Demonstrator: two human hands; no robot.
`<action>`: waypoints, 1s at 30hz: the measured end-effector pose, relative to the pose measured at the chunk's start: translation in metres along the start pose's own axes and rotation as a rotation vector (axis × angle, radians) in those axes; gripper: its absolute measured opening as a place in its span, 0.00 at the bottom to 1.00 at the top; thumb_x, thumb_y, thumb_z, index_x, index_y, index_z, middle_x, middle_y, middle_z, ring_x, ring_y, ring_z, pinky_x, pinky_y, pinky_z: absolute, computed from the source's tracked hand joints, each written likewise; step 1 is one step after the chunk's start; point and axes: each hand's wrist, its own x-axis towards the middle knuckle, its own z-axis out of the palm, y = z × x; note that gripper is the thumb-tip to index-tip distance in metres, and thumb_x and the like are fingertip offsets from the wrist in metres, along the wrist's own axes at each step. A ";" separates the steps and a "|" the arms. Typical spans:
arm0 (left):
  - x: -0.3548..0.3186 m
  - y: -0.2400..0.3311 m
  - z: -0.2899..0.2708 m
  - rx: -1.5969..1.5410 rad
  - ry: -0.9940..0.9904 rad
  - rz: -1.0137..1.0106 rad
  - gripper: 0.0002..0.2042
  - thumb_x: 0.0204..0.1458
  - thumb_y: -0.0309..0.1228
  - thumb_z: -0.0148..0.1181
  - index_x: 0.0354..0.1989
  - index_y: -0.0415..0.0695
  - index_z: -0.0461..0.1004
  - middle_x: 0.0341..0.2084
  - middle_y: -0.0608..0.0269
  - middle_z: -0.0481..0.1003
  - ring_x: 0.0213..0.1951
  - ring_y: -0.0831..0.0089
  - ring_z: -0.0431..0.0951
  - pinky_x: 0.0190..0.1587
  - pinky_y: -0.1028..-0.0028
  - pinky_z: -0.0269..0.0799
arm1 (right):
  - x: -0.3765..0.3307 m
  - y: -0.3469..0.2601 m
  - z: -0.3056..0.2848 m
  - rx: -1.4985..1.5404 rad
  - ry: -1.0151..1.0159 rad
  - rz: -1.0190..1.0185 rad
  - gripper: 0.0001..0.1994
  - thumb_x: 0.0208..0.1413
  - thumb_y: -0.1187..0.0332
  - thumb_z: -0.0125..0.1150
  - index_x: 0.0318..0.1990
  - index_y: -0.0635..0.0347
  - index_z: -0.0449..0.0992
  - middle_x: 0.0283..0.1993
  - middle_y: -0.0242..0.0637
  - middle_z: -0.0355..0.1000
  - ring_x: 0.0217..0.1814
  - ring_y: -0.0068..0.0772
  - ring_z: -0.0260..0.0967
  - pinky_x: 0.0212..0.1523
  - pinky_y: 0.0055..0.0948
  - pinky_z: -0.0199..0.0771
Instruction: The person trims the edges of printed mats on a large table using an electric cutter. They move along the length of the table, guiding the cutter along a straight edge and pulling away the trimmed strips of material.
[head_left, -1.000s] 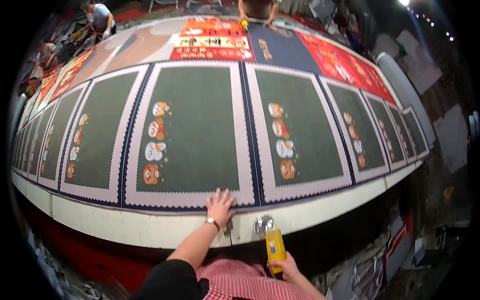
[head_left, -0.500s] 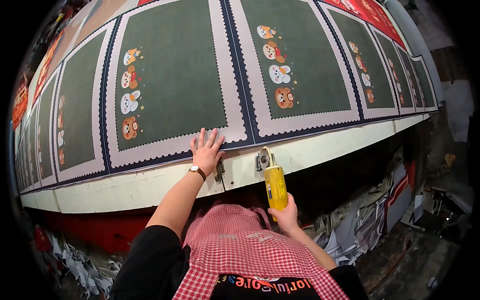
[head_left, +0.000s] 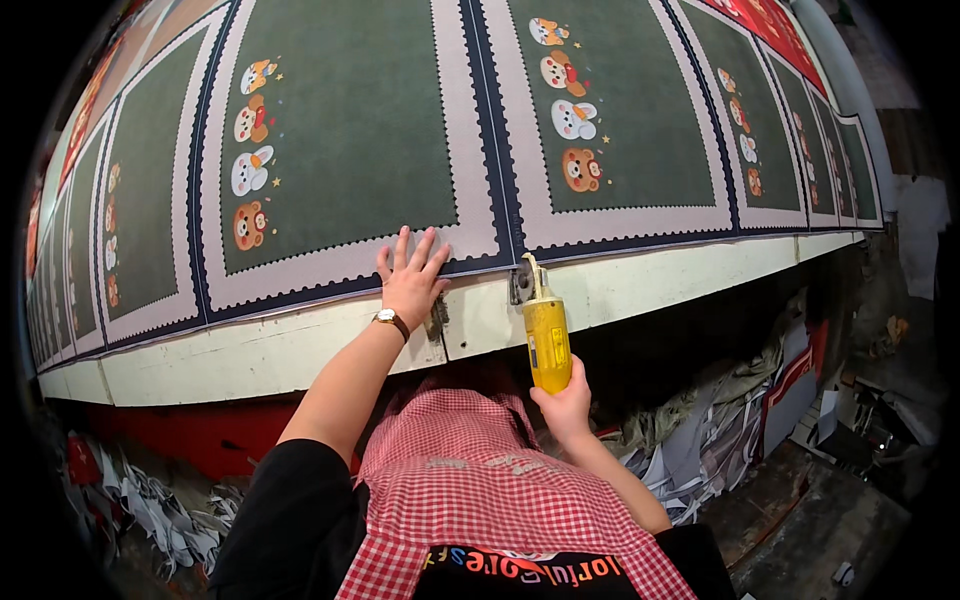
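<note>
Printed mat sheeting (head_left: 350,150) covers the table, with dark green panels, pale scalloped borders, navy strips and cartoon animal heads. My left hand (head_left: 411,278) lies flat on its near edge, fingers spread over the pale border of one panel. In my right hand (head_left: 566,402) is a yellow handheld electric cutter (head_left: 546,340), gripped by its body. The cutter's metal head (head_left: 523,282) is at the sheet's near edge, where a navy strip (head_left: 492,150) with a thin light line separates two panels. Whether the blade touches the sheet I cannot tell.
The table's whitish front edge (head_left: 300,358) runs across in front of me, with a dark gap below it on the right. Scrap strips lie in heaps at the lower left (head_left: 165,520) and lower right (head_left: 700,440). Red printed sheeting (head_left: 775,35) lies at the far right.
My right hand has moved the cutter forward and slightly left, bringing its head up to the sheet's edge at the navy strip. My left hand stays flat on the border. The view has shifted slightly.
</note>
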 end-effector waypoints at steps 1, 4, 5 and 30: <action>0.000 0.000 -0.001 -0.006 -0.005 -0.003 0.25 0.49 0.44 0.58 0.58 0.63 0.63 0.65 0.70 0.52 0.68 0.56 0.42 0.62 0.47 0.37 | 0.001 -0.003 0.000 0.002 -0.014 0.024 0.31 0.36 0.71 0.64 0.53 0.62 0.62 0.43 0.45 0.71 0.45 0.42 0.71 0.46 0.34 0.70; 0.000 0.000 -0.006 -0.033 -0.004 0.009 0.26 0.47 0.43 0.59 0.57 0.60 0.63 0.65 0.67 0.53 0.67 0.56 0.44 0.62 0.48 0.36 | 0.005 -0.009 0.002 0.018 -0.042 0.066 0.31 0.36 0.75 0.64 0.53 0.64 0.62 0.45 0.39 0.69 0.47 0.31 0.68 0.49 0.29 0.67; 0.000 0.001 -0.010 -0.042 -0.001 0.020 0.27 0.47 0.43 0.59 0.57 0.59 0.64 0.65 0.65 0.53 0.67 0.56 0.44 0.62 0.49 0.36 | 0.006 -0.008 0.002 0.031 -0.039 0.060 0.31 0.36 0.75 0.64 0.53 0.64 0.62 0.45 0.39 0.69 0.47 0.31 0.68 0.49 0.29 0.67; 0.136 -0.133 -0.034 0.227 0.172 -0.697 0.29 0.56 0.53 0.43 0.64 0.56 0.55 0.66 0.54 0.46 0.67 0.50 0.42 0.63 0.44 0.37 | 0.107 -0.051 0.047 0.128 -0.001 0.034 0.32 0.38 0.71 0.63 0.55 0.64 0.59 0.44 0.46 0.72 0.47 0.43 0.71 0.48 0.33 0.69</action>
